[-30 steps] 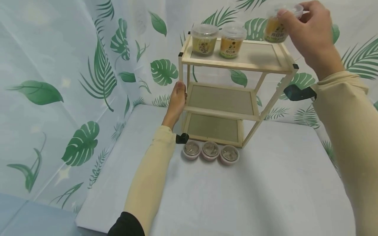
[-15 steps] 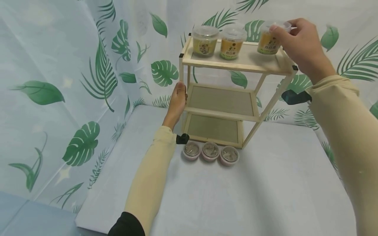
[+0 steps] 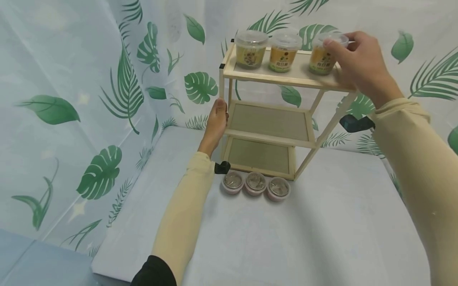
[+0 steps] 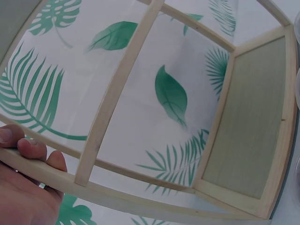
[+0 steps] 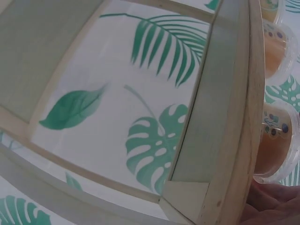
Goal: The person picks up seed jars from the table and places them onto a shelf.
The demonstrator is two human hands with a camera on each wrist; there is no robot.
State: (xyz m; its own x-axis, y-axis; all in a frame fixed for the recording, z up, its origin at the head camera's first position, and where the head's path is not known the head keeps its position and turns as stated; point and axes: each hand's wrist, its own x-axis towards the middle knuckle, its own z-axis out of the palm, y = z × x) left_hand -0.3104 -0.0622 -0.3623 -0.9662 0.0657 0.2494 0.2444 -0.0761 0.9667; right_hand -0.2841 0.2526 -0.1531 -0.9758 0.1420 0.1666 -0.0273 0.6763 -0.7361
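Note:
At the right end of the top shelf of a wooden rack (image 3: 272, 79), my right hand (image 3: 368, 65) pinches a clear-lidded plastic cup (image 3: 321, 59) by its rim. The cup stands upright and looks to be resting on the shelf. To its left stand an orange-labelled cup (image 3: 282, 57) and a wider yellow-labelled cup (image 3: 249, 53). My left hand (image 3: 214, 125) grips the rack's front left post, its fingers wrapped round the wood in the left wrist view. Only part of my right hand (image 5: 274, 206) shows in the right wrist view, below the cup (image 5: 276, 140).
The rack's middle shelf (image 3: 272, 123) and bottom shelf (image 3: 259, 157) lie below. Three small round tubs (image 3: 255, 182) stand in a row on the white table (image 3: 268, 238), in front of the rack. A leaf-patterned curtain (image 3: 200, 39) hangs behind and to the left.
My right hand has lowered the cup leftward from above the shelf's right end onto the top shelf. The left hand has kept its grip on the post.

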